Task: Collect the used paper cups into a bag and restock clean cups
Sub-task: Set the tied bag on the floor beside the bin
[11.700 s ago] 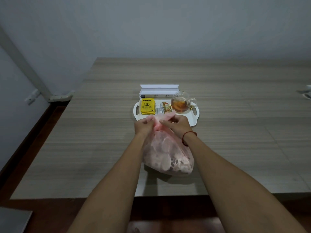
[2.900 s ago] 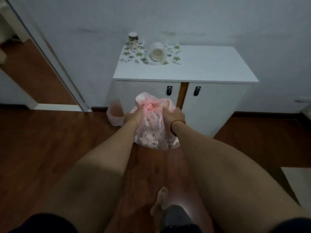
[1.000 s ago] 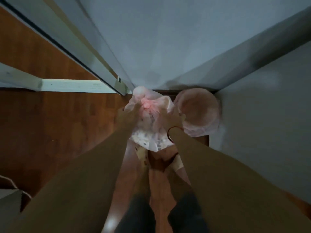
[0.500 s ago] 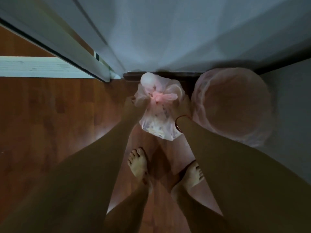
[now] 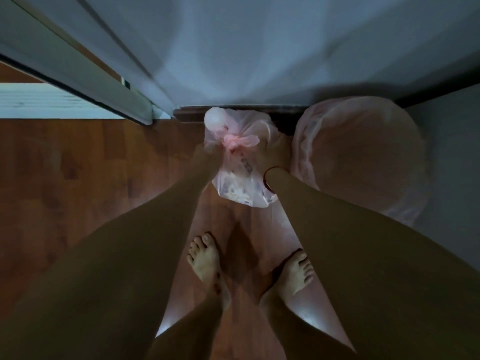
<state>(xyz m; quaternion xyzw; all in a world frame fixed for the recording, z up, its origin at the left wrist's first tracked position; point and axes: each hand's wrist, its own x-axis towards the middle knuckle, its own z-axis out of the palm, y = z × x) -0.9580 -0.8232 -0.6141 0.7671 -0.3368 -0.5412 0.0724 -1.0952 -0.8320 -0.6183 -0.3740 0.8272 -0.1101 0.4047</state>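
In the head view, looking straight down, both hands hold a translucent pink bag [image 5: 241,183] in front of the person. The bag's mouth is tied in a knot [image 5: 237,141] on top, and pale printed cups [image 5: 235,192] show through the film in its lower part. The left hand [image 5: 207,157] grips the film just left of the knot. The right hand [image 5: 275,154] clasps the bag's upper right side, with a red bracelet [image 5: 267,181] on its wrist. The frame is dim, so single fingers are hard to make out.

The bag hangs over the wooden floor [image 5: 91,178], near the base of the wall [image 5: 259,48]. Whether its bottom touches the boards cannot be told. Just to its right stands a round bin [image 5: 363,157] lined with pink plastic. Two bare feet [image 5: 205,258] stand on the floor below the bag. A door frame [image 5: 78,66] runs along the upper left.
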